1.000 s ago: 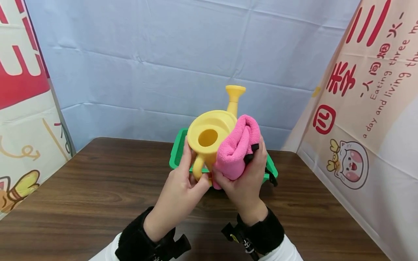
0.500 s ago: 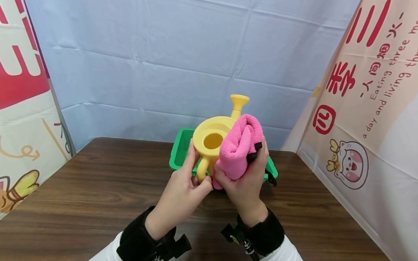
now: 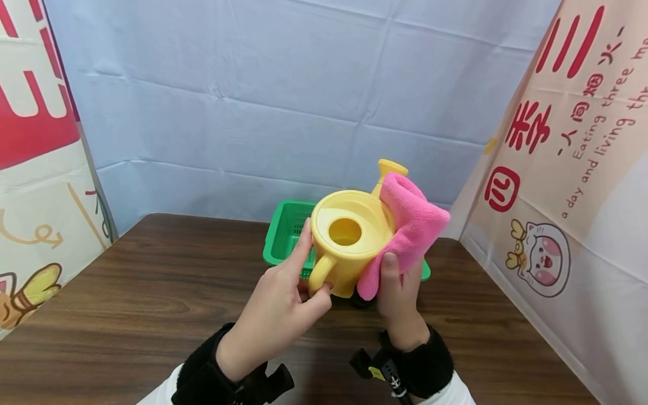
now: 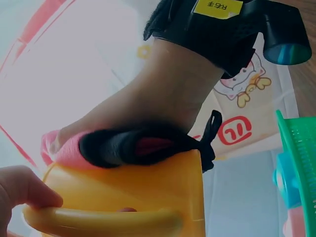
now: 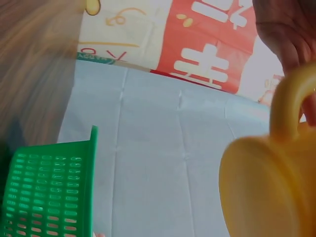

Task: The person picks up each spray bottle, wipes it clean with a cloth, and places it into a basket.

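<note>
A yellow watering can [image 3: 377,230] is held above the table, tilted so that its round top opening faces the head camera. My left hand [image 3: 275,304] grips it by the handle, thumb on the near side. A pink fluffy cloth [image 3: 415,225] is pinched in my right hand [image 3: 402,298], thumb on top, and lies against the can's right side. The left wrist view shows the cloth's black trim and a thin black loop [image 4: 212,131] along the can's wall. In the right wrist view the can's base [image 5: 256,192] is visible; the cloth is out of sight there.
A green slotted basket [image 3: 273,242] stands on the brown wooden table [image 3: 152,292] behind the can, partly hidden. Inside it the left wrist view shows a turquoise piece [image 4: 288,180] and a pink piece [image 4: 296,222]. Fabric sheets hang at the back and both sides.
The can has come lower, nearer and to the right. My right hand has shifted right, and the bunched cloth now spreads out over the can's right side.
</note>
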Available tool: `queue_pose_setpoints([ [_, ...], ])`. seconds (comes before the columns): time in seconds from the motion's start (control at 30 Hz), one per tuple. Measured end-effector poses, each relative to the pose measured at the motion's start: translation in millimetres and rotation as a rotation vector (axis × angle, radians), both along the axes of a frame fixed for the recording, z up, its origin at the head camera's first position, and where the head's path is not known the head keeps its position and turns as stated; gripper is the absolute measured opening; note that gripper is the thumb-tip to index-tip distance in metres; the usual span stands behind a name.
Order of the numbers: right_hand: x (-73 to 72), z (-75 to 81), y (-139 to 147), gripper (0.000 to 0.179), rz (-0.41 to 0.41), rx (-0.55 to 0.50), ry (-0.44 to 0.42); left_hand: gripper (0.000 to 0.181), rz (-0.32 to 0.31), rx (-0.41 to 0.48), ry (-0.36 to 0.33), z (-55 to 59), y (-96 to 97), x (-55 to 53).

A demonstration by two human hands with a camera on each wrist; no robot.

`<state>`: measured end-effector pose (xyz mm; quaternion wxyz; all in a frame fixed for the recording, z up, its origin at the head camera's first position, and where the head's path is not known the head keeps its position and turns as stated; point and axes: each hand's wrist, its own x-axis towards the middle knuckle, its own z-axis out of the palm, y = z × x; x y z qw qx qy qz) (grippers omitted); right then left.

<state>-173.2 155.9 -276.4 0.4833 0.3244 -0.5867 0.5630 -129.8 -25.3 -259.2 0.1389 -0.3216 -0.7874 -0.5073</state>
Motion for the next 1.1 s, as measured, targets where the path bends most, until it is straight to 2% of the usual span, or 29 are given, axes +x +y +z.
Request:
queue_pose_setpoints([
  [0.13, -0.5, 3.9, -7.8, 0.082, -0.099, 0.110, 0.105, 0.087, 0.014, 0.014, -0.025, -0.5, 1.5, -0.6],
  [0.23, -0.5, 5.4, -13.8, 0.087, -0.190, 0.184, 0.181, 0.087, 0.015, 0.032, -0.046, 0.4, 0.9, -2.4],
  [0.33, -0.1, 4.1, -18.0, 0.083, -0.299, 0.238, 0.188, 0.086, -0.008, 0.071, -0.069, 1.1, -1.6, -5.4],
  [0.47, 0.7, -2.1, -22.0, 0.083, -0.464, 0.293, 0.149, 0.085, -0.036, 0.114, -0.081, 0.5, -3.1, -9.8],
  [0.57, 1.0, -6.4, -23.8, 0.088, -0.509, 0.287, 0.140, 0.085, -0.014, 0.100, -0.085, -1.0, -1.1, -11.2],
  [0.73, 2.0, -0.9, -25.4, 0.088, -0.473, 0.209, 0.182, 0.087, 0.046, 0.059, -0.081, -3.8, 4.1, -8.6],
  [0.77, 2.6, 1.4, -25.5, 0.088, -0.452, 0.193, 0.188, 0.087, 0.050, 0.056, -0.076, -4.3, 5.0, -7.7],
  [0.87, 4.4, 8.9, -24.0, 0.089, -0.316, 0.131, 0.180, 0.088, 0.045, 0.038, -0.056, -5.4, 7.1, -4.9],
  [1.0, 6.3, 14.6, -16.4, 0.087, -0.138, 0.032, 0.160, 0.087, -0.028, 0.054, -0.046, -5.1, 7.8, -2.7],
  [1.1, 5.8, 15.9, -8.3, 0.081, -0.055, 0.007, 0.160, 0.086, -0.122, 0.131, -0.054, -3.5, 5.4, -2.0],
])
